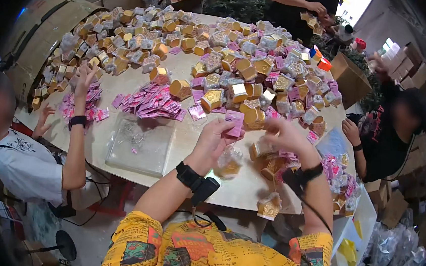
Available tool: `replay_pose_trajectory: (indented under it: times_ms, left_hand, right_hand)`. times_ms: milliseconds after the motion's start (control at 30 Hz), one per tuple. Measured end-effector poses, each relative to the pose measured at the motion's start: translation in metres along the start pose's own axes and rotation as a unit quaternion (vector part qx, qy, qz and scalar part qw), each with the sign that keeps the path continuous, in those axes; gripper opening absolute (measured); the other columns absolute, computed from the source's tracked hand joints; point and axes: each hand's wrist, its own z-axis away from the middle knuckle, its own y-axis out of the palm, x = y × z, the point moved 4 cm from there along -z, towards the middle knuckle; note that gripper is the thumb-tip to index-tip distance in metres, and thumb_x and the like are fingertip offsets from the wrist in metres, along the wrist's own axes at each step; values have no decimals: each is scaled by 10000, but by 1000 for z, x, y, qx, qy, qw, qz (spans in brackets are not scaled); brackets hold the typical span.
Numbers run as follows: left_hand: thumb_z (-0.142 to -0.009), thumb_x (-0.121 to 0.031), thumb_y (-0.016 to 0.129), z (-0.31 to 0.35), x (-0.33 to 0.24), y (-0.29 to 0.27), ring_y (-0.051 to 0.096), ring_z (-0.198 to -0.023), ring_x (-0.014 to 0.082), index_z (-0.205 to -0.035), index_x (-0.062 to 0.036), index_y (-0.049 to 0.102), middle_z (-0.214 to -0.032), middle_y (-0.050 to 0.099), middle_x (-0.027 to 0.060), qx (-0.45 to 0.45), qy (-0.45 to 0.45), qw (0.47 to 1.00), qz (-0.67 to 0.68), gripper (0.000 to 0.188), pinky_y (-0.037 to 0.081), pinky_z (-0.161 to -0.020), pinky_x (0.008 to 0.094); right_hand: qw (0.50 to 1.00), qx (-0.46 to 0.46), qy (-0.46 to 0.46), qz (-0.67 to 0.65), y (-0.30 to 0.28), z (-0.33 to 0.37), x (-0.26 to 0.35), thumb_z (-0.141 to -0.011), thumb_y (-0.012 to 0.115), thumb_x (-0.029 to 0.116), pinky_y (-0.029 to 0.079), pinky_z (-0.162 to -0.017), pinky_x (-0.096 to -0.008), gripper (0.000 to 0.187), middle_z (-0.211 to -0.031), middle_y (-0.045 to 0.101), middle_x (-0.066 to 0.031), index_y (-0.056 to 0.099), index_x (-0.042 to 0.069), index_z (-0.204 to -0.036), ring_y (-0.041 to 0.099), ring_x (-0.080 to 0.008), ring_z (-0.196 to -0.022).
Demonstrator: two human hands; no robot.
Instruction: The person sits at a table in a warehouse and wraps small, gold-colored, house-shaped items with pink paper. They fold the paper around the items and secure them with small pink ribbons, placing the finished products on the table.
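My left hand (215,139) is closed on a small pink card (234,123), pinched between thumb and fingers above the middle of the table. Just below it sits a gold box in clear bubble wrap (229,168); whether the hand touches it I cannot tell. To the right, my right hand (292,141) is held over the table with its fingers bent and apart, slightly blurred, with nothing visible in them. Under that wrist lie several gold boxes (273,166) and pink cards. One wrapped gold box (269,206) rests at the table's near edge.
A big heap of gold boxes (246,67), many bubble-wrapped, covers the table's far side. Left of my hands are a pile of pink cards (152,102) and a clear shallow tray (138,147). Co-workers stand left, right and beyond the table (188,186). An open carton (349,79) stands far right.
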Motion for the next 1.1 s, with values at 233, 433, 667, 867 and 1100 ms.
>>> replay_pose_trajectory:
  times_ms: [233, 433, 667, 867, 1100]
  left_hand:
    - [-832, -7, 481, 14, -11, 14, 617, -788, 203, -1099, 51, 499, -967, 604, 146, -2, -15, 992, -128, 273, 542, -753, 314]
    - [-887, -137, 538, 4, -14, -3, 579, -772, 136, -1187, 17, 525, -882, 586, 68, -36, 20, 989, -143, 337, 511, -708, 250]
    - [-806, -232, 683, 0, -31, 30, 516, -837, 132, -1001, 33, 577, -867, 530, 60, 27, 321, 804, -500, 346, 422, -718, 273]
    - [-842, -203, 632, -22, -15, 10, 522, -635, 67, -897, -15, 615, -718, 599, 26, -29, 196, 917, -346, 197, 435, -576, 239]
    - [-824, -290, 661, -29, -25, -10, 537, -776, 98, -978, 14, 591, -858, 598, 49, -82, 102, 935, -330, 347, 436, -686, 228]
  right_hand:
    - [941, -182, 70, 277, 4, -63, -79, -739, 585, 118, 484, -726, -462, 175, -870, 639, -204, 630, 39, -888, 612, -379, -815]
    - [944, -287, -30, 162, -27, -41, -46, -802, 593, 91, 468, -663, -405, 112, -811, 629, -184, 625, 27, -889, 612, -350, -769]
    - [978, -67, -86, -175, 10, -17, 23, -826, 570, 9, 481, -641, -261, 139, -758, 641, -50, 629, -13, -950, 603, -105, -714]
    - [991, -72, 51, 104, -14, -86, -70, -737, 623, 89, 504, -635, -358, 184, -764, 669, -167, 658, -60, -839, 653, -240, -706]
    - [930, -140, 146, 307, 5, -116, -123, -658, 655, 151, 507, -727, -454, 308, -900, 650, -216, 628, -66, -875, 614, -393, -858]
